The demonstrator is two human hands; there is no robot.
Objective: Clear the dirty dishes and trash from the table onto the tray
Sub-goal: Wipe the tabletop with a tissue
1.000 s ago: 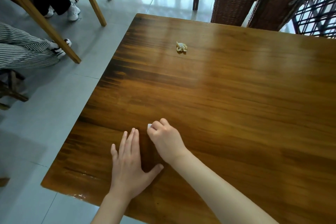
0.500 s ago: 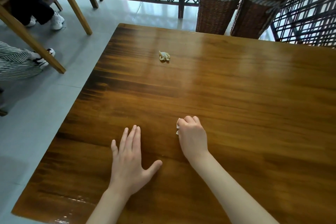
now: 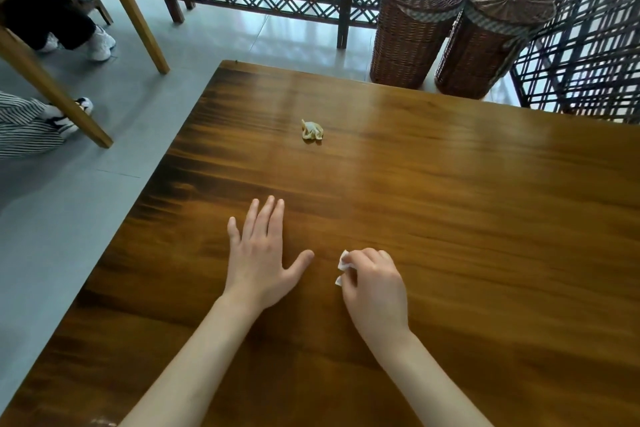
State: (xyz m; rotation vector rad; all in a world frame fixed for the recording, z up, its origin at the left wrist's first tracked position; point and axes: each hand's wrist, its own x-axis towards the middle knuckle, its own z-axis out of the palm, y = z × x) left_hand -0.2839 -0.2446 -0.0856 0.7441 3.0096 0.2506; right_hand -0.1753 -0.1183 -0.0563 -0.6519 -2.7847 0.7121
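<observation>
A crumpled yellowish scrap of trash (image 3: 312, 131) lies on the brown wooden table (image 3: 450, 201), towards its far left corner. My right hand (image 3: 375, 282) is curled round a small white tissue (image 3: 343, 263) and holds it against the tabletop near the front middle. Flat on the wood just to its left rests my left hand (image 3: 259, 253), fingers straight and spread, holding nothing. No tray or dishes appear in the view.
Two lidded wicker baskets (image 3: 415, 28) (image 3: 491, 42) stand beyond the table's far edge against a dark lattice screen. To the left is grey floor, another table's wooden legs (image 3: 138, 10), and the legs and shoes of seated people (image 3: 100, 43).
My right hand has slid rightward and towards me across the table with the white tissue. My left hand stays flat. The view has tilted up, showing more of the baskets.
</observation>
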